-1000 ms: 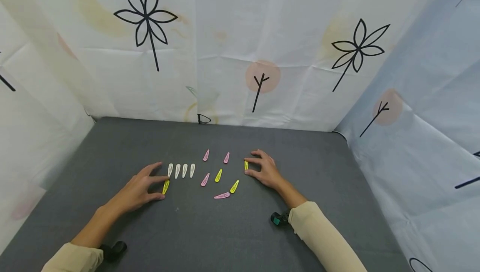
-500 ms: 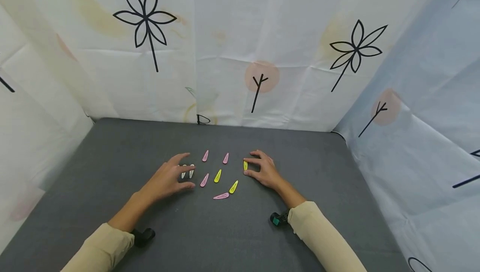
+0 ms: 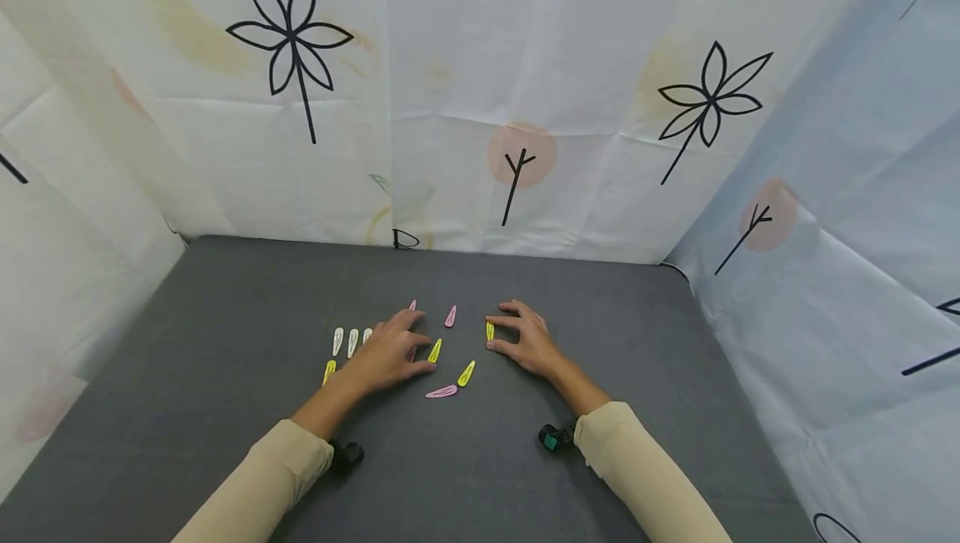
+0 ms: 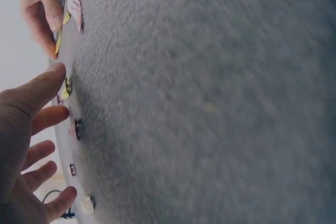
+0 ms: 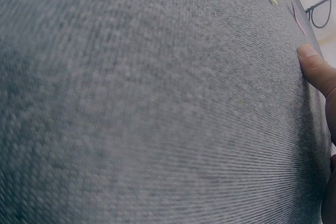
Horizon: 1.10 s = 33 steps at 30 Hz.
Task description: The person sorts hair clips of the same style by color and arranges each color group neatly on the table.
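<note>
My left hand (image 3: pixel 386 357) hovers over the middle of the group of snap hair clips, its fingers spread, with nothing between them. Its thumb and index fingertips are right at a yellow hair clip (image 3: pixel 436 350). A pink clip is mostly hidden under that hand, and another pink clip (image 3: pixel 412 305) peeks out past its fingers. On the right, my right hand (image 3: pixel 528 338) pinches a yellow hair clip (image 3: pixel 490 331) between thumb and index finger at the table. In the left wrist view, the fingers of the left hand (image 4: pixel 31 129) are apart and relaxed.
White clips (image 3: pixel 352 343) stand in a row left of the left hand, with a yellow clip (image 3: pixel 329 371) below them, partly behind the wrist. Toward the front lie a yellow clip (image 3: pixel 467 373) and a pink clip (image 3: pixel 442 391); another pink clip (image 3: pixel 451 316) lies farther back. Grey cloth (image 3: pixel 420 476) covers the table.
My left hand has let go of a yellow clip below the white row and moved right, across the white clips to the middle clips. The right hand has stayed in place.
</note>
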{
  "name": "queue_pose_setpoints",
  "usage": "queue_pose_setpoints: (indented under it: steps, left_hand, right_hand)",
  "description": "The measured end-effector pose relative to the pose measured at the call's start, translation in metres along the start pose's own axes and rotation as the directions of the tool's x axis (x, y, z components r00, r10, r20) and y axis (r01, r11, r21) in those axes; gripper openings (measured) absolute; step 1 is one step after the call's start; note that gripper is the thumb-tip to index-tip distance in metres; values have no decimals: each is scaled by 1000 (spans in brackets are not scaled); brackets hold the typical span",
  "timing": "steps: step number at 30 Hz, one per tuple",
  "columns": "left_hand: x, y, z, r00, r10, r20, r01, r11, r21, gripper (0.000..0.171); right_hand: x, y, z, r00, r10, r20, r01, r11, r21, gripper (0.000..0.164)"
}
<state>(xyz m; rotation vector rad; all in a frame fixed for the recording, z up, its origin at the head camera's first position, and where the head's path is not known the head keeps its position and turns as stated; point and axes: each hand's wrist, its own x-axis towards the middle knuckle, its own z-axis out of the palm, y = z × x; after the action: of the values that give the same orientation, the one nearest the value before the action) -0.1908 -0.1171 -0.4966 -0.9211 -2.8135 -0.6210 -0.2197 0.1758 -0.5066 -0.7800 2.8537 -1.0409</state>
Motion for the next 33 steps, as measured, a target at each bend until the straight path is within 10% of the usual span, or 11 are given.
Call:
queue_pose_setpoints:
  steps: [21, 33]
  left_hand:
    - [15, -1, 4, 999, -15, 31, 17, 998, -67, 16]
    - [14, -1, 6, 998, -36, 59, 39, 998, -47, 53]
  right_hand:
    - [0, 0, 1, 1000, -2, -10, 2, 1000, 2, 45]
    - [0, 2, 2, 1000, -14, -26, 14, 1000, 2, 46]
